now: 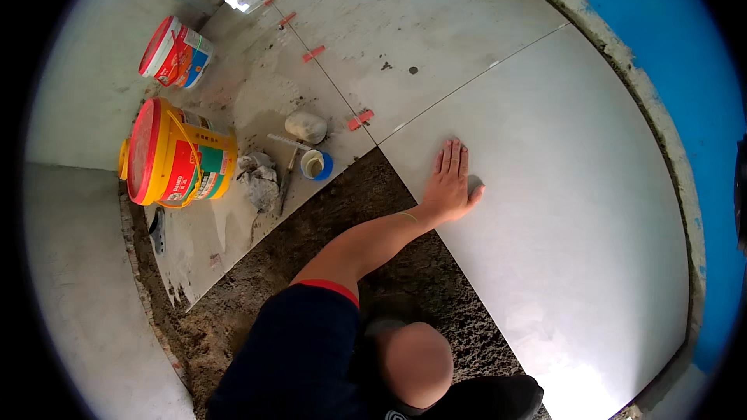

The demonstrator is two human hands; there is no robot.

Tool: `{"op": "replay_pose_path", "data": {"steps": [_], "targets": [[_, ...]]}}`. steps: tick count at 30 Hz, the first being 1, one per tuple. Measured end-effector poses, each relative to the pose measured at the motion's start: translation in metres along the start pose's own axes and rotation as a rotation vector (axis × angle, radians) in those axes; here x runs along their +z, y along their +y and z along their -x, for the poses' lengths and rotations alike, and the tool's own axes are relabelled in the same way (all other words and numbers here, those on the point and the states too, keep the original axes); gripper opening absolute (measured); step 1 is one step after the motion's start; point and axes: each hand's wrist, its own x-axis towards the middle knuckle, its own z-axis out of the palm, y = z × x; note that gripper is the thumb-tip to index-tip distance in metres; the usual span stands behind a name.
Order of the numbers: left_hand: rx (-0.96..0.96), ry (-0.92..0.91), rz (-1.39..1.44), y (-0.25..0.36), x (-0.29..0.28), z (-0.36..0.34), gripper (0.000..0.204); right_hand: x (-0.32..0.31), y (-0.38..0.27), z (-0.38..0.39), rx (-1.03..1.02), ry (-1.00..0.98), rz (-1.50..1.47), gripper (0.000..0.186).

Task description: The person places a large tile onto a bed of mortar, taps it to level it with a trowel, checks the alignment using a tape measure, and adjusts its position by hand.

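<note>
My left hand (449,189) lies palm down on a large pale grey tile (568,210), near the tile's left edge. Its fingers are stretched out and the thumb stands apart. Nothing is held in it. My left arm crosses over a bed of rough brown mortar (327,225), which borders the tile on the left. Narrow joints separate this tile from the pale tiles (436,15) farther off. A red strip-like piece (361,120) sits across the joint by the tile's far left corner. My right hand is out of view.
On the left floor stand a yellow bucket (187,152) with a red lid and a red-and-white bucket (177,53). Near them lie a blue cup (317,165), a pale rounded lump (306,127) and a crumpled grey rag (259,179). A blue wall (669,39) curves along the right.
</note>
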Motion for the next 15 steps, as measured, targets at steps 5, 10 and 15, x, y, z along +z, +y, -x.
{"op": "replay_pose_path", "data": {"steps": [5, 10, 15], "targets": [[0.028, 0.051, -0.020, -0.001, 0.003, -0.002, 0.092, 0.082, 0.008, -0.011, -0.022, -0.223, 0.017, 0.062], [0.028, 0.053, 0.006, -0.004, 0.001, 0.000, 0.090, 0.167, -0.028, 0.032, -0.192, -0.648, 0.198, 0.060], [0.016, 0.168, 0.018, 0.005, 0.004, 0.007, 0.085, 0.184, -0.042, 0.077, -0.170, -0.813, 0.158, 0.056]]}}
